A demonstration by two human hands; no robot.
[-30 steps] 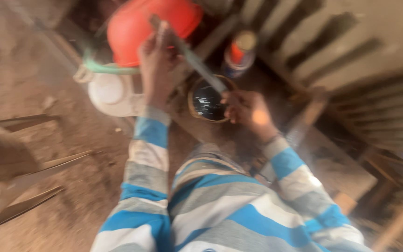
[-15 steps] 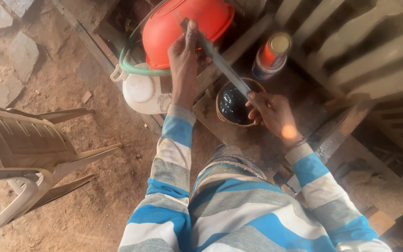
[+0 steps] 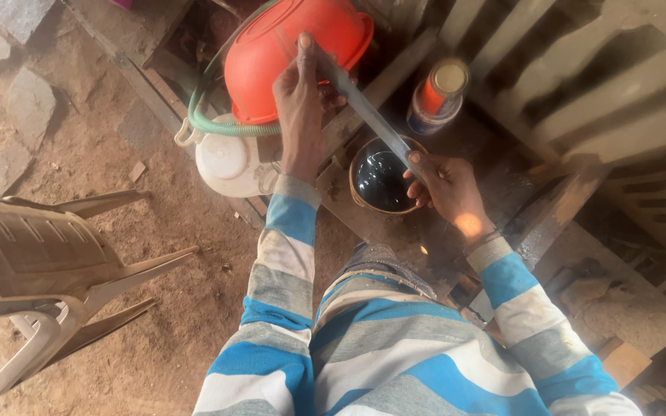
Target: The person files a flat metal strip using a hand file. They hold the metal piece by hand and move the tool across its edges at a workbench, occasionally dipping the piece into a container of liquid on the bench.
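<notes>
Left hand [image 3: 302,115] is pinching the strip's [image 3: 368,114] 11 o'clock end, right hand [image 3: 447,189] gripping its 5 o'clock end, keeping it slanted over the bowl [image 3: 383,181], probably to catch drips.

Both arms reach forward in blue, white and grey striped sleeves, elbows bent and tucked close to the body. The left hand [image 3: 302,108] stretches furthest out, wrist straight, back of the hand up, fingers curled closed and thumb pointing forward. The right hand [image 3: 447,189] sits nearer the body, lower and to the right of the left hand, fingers [image 3: 418,166] pinched together, knuckles up.
</notes>
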